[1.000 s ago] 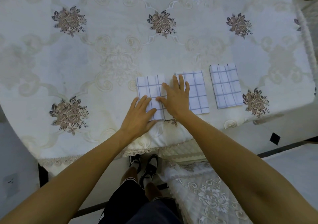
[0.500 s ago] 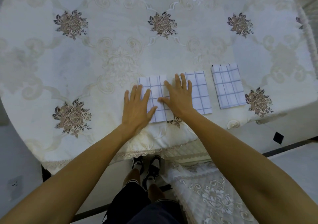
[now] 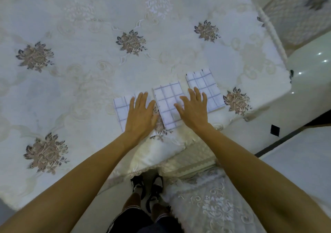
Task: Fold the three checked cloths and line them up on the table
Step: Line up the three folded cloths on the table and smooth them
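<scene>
Tablecloth-covered table point(image 3: 89, 89) bears seemingly three folded cloths point(image 3: 168, 103).

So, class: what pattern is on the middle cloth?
The middle cloth is white with a grid of thin dark lines, a check; the head view shows it.

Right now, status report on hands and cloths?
Left hand flat on left checked cloth. Right hand open, spanning middle and right cloths. Nothing obstructing.

Three folded cloths are laid in a row near the front edge of the worktop point(image 3: 89, 89). The left cloth point(image 3: 121, 107) is covered on its right part by the left hand point(image 3: 141, 114). The middle cloth point(image 3: 166, 103) lies just beside it. The right hand point(image 3: 194, 111) is spread across the middle cloth and the right cloth point(image 3: 204, 85).
</scene>
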